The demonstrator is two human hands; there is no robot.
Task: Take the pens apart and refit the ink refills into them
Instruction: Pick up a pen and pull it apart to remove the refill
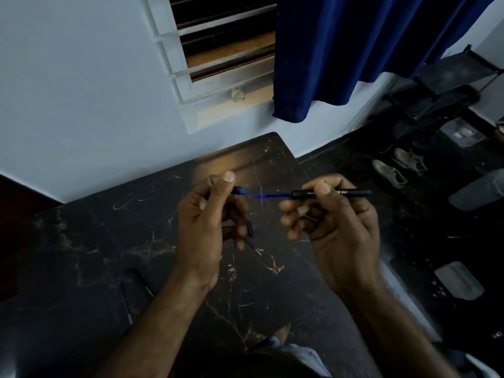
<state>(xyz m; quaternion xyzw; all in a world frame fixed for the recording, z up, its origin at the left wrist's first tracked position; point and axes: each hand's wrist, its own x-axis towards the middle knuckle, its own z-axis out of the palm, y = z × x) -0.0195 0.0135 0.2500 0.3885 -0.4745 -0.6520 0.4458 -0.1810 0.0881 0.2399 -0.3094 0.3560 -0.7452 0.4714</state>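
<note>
My right hand (335,222) grips a black pen barrel (302,194) with white lettering, held level above the table. A thin blue ink refill (268,195) sticks out of the barrel's left end. My left hand (207,214) pinches the refill's blue tip end (240,190) between thumb and forefinger. Below my left fingers another dark pen part (252,240) is partly hidden; I cannot tell whether it lies on the table or is held. A further dark pen (136,279) lies on the table at the lower left.
The black marble-patterned table (95,241) stands against a pale wall under a window (226,50). A blue curtain (341,50) hangs at the right. On the dark floor to the right are shoes (395,167) and a black rack (441,88).
</note>
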